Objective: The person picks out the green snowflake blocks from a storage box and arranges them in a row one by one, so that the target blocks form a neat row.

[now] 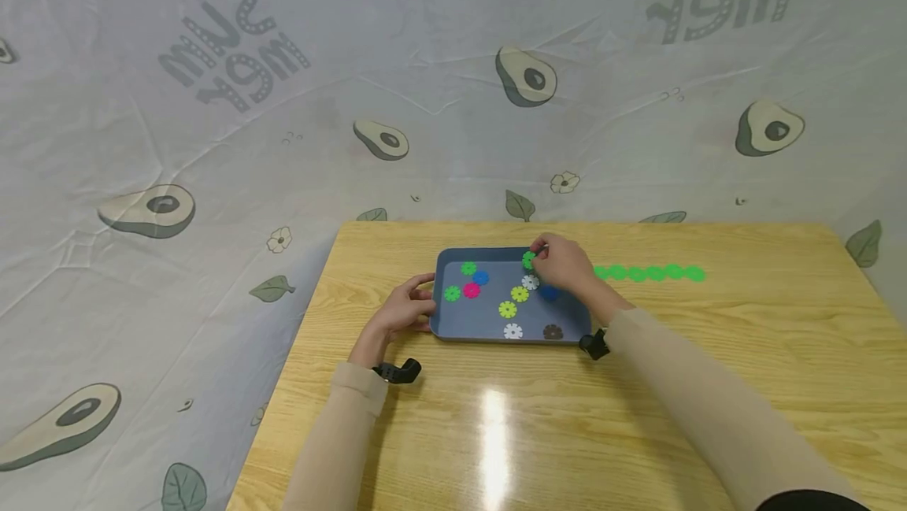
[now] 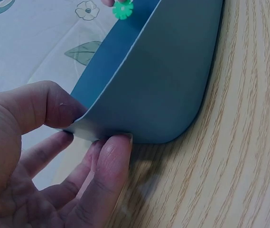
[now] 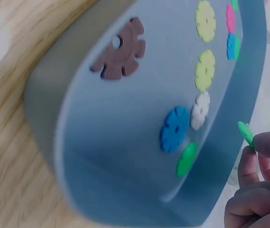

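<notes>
A grey-blue tray [image 1: 468, 322] lies on the table, with my left hand [image 1: 404, 310] gripping its left rim. In the left wrist view, the thumb and fingers [image 2: 111, 166] of that hand pinch the tray wall [image 2: 158, 76]. Above the tray's back right part, my right hand [image 1: 563, 263] pinches a green notched plastic disc [image 3: 245, 133] at its edge. Inside the tray lie several similar discs: yellow [image 3: 205, 70], blue [image 3: 174, 129], white [image 1: 512, 331], pink [image 1: 471, 290], brown [image 3: 123, 52] and green [image 3: 187, 159]. My right forearm covers part of the tray's right side in the head view.
A row of green discs [image 1: 655, 273] stretches across the wooden table [image 1: 439, 424] to the right of the tray. Behind the table hangs a pale cloth [image 1: 453, 164] printed with avocados and leaves. Each wrist wears a black strap [image 1: 400, 372].
</notes>
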Demonstrator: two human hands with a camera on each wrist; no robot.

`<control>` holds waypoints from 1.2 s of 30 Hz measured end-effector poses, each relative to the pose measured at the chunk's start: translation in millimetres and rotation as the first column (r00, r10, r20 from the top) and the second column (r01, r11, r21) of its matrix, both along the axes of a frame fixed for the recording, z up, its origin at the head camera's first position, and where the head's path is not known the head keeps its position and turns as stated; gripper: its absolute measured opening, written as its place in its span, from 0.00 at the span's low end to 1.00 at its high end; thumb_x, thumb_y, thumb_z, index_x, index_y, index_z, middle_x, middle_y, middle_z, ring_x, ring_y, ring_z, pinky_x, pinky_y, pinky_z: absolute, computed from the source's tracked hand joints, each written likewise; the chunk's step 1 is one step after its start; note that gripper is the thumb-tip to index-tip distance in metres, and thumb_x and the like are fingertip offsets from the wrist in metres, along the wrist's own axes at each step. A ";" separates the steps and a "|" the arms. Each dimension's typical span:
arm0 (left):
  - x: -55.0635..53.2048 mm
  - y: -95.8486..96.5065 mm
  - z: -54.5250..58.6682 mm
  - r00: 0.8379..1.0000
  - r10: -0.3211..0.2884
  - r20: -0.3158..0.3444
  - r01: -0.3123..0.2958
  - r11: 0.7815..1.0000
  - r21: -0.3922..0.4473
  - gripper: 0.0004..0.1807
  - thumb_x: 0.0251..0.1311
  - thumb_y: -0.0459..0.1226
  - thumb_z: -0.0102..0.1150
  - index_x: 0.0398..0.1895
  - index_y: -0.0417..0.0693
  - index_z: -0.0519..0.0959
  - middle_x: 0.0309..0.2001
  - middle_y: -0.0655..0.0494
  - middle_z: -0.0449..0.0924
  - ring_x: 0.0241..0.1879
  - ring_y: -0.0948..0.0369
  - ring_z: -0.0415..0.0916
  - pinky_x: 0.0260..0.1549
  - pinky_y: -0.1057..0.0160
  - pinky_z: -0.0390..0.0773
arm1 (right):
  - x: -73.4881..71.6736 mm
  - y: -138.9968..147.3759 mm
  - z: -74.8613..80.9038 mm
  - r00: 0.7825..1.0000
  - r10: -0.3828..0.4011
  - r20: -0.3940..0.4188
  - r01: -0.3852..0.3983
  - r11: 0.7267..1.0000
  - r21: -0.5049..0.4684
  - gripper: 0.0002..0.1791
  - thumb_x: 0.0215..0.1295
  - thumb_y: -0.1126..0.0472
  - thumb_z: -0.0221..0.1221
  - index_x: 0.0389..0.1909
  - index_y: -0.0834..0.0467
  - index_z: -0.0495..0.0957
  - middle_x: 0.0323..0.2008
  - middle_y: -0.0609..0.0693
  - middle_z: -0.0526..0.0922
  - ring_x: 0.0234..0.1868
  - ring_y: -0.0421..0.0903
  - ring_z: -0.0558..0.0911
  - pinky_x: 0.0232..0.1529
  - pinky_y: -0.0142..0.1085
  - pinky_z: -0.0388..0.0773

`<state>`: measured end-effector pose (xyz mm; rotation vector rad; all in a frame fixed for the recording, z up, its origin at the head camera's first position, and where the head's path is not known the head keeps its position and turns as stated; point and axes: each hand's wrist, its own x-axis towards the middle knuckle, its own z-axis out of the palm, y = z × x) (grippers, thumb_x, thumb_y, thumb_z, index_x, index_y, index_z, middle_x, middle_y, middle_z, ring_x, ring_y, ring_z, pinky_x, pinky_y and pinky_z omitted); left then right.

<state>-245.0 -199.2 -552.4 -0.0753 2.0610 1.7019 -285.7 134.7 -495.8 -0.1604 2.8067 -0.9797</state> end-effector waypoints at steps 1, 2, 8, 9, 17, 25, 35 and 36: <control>0.3 -0.2 -0.3 1.000 -0.003 -0.001 0.003 1.000 -0.001 0.38 0.66 0.29 0.61 0.78 0.56 0.66 0.57 0.38 0.73 0.39 0.53 0.81 0.31 0.58 0.87 | 0.1 2.9 0.7 1.000 -0.006 0.000 0.006 1.000 -0.003 0.16 0.70 0.61 0.56 0.53 0.63 0.80 0.40 0.57 0.83 0.38 0.54 0.79 0.42 0.48 0.76; 0.5 -0.3 -0.4 1.000 -0.006 -0.003 0.006 1.000 -0.002 0.37 0.66 0.30 0.61 0.78 0.57 0.66 0.57 0.38 0.73 0.39 0.53 0.81 0.31 0.58 0.87 | 0.3 5.7 1.8 1.000 -0.012 0.000 0.012 1.000 -0.009 0.16 0.70 0.61 0.56 0.54 0.63 0.80 0.41 0.57 0.83 0.39 0.54 0.80 0.42 0.48 0.76; 1.7 0.1 1.7 1.000 -0.004 -0.006 0.004 1.000 -0.002 0.37 0.65 0.29 0.61 0.78 0.57 0.67 0.56 0.39 0.74 0.39 0.54 0.81 0.32 0.57 0.87 | 1.1 26.3 8.2 1.000 -0.030 0.005 0.030 0.998 -0.047 0.17 0.73 0.60 0.56 0.57 0.64 0.79 0.45 0.61 0.83 0.40 0.56 0.80 0.39 0.47 0.77; 1.8 0.3 2.2 1.000 -0.005 -0.006 0.005 1.000 -0.002 0.37 0.65 0.29 0.61 0.78 0.57 0.67 0.55 0.39 0.74 0.39 0.54 0.81 0.32 0.57 0.87 | 1.4 30.2 9.1 1.000 -0.028 0.007 0.029 0.998 -0.054 0.17 0.74 0.60 0.55 0.57 0.64 0.78 0.46 0.61 0.83 0.40 0.56 0.81 0.38 0.47 0.77; 0.5 0.1 3.1 1.000 -0.007 -0.005 0.007 1.000 -0.002 0.38 0.65 0.29 0.61 0.79 0.55 0.65 0.55 0.39 0.73 0.37 0.54 0.82 0.31 0.59 0.87 | 3.9 62.5 17.2 0.999 -0.039 0.024 0.041 0.992 -0.115 0.18 0.77 0.58 0.54 0.60 0.64 0.76 0.50 0.64 0.81 0.41 0.57 0.82 0.34 0.46 0.77; 0.8 -0.1 2.2 1.000 -0.006 -0.008 0.006 1.000 0.005 0.38 0.65 0.29 0.61 0.79 0.55 0.66 0.54 0.40 0.73 0.36 0.54 0.81 0.31 0.58 0.87 | 6.4 97.6 16.9 0.997 -0.075 0.033 0.078 0.990 -0.115 0.20 0.78 0.57 0.54 0.62 0.65 0.75 0.52 0.67 0.80 0.46 0.60 0.80 0.37 0.46 0.77; -0.1 -0.9 1.2 1.000 -0.015 -0.010 0.015 1.000 0.006 0.38 0.65 0.29 0.61 0.79 0.54 0.65 0.54 0.40 0.73 0.39 0.54 0.80 0.30 0.58 0.87 | 16.2 145.2 12.0 0.989 -0.139 0.043 0.142 0.985 -0.095 0.24 0.80 0.54 0.52 0.65 0.68 0.73 0.56 0.71 0.77 0.51 0.66 0.78 0.40 0.50 0.78; -0.2 -0.8 1.5 1.000 -0.015 -0.010 0.015 1.000 0.007 0.38 0.65 0.29 0.61 0.79 0.54 0.65 0.54 0.40 0.73 0.39 0.54 0.80 0.30 0.58 0.87 | 17.2 150.5 10.8 0.988 -0.147 0.041 0.151 0.985 -0.089 0.24 0.80 0.54 0.51 0.65 0.68 0.72 0.56 0.71 0.76 0.51 0.66 0.78 0.41 0.51 0.78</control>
